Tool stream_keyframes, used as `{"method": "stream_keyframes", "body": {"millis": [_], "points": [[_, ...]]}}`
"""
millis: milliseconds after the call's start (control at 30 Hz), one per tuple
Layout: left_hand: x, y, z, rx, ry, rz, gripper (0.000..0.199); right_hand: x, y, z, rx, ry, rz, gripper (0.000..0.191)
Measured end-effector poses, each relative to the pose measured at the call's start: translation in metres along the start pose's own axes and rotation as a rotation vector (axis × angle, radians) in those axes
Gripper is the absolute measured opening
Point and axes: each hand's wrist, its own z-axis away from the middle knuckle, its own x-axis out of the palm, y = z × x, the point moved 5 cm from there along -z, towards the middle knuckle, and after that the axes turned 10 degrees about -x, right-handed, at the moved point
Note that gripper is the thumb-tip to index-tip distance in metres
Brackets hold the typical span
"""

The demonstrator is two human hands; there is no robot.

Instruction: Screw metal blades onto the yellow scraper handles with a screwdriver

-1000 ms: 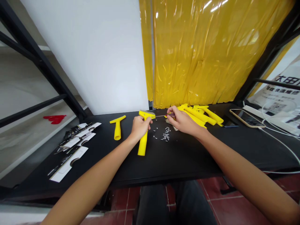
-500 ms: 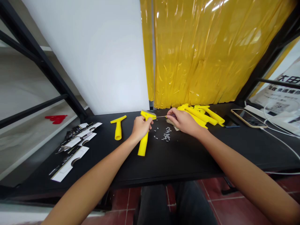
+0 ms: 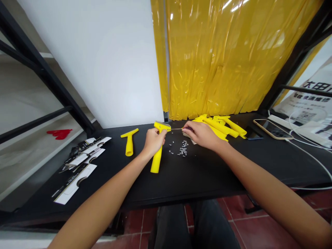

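While the left hand [image 3: 155,141] clamps a yellow scraper [image 3: 156,162], the right hand [image 3: 201,135] pinches a small screwdriver [image 3: 183,128], its shaft [image 3: 176,128] pointing left at the scraper head [image 3: 162,126].

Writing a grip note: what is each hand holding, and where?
The left hand grips a yellow scraper by its handle, just below the head; the right hand pinches a small screwdriver by its handle.

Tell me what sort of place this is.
Probably a small assembly and packing workspace. A black work table holds a pile of yellow plastic scraper handles, a scatter of small screws and rows of printed card packaging, which suggests small-batch hand assembly.
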Motion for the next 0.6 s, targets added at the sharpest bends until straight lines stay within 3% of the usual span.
{"method": "stream_keyframes", "body": {"millis": [200,433,600], "points": [[0.0022,0.0026,0.0015,0.0,-0.037,0.082,0.029,0.0024,0.0051,-0.0005,0.069,-0.073,0.055,0.044],[-0.0005,0.0007,-0.0017,0.004,-0.002,0.06,0.029,0.005,-0.0001,0.0011,-0.012,-0.079,0.017,0.026],[-0.0002,0.0002,-0.0012,0.023,-0.019,-0.006,0.029,0.0026,-0.0021,0.0008,-0.016,-0.061,0.1,0.033]]}}
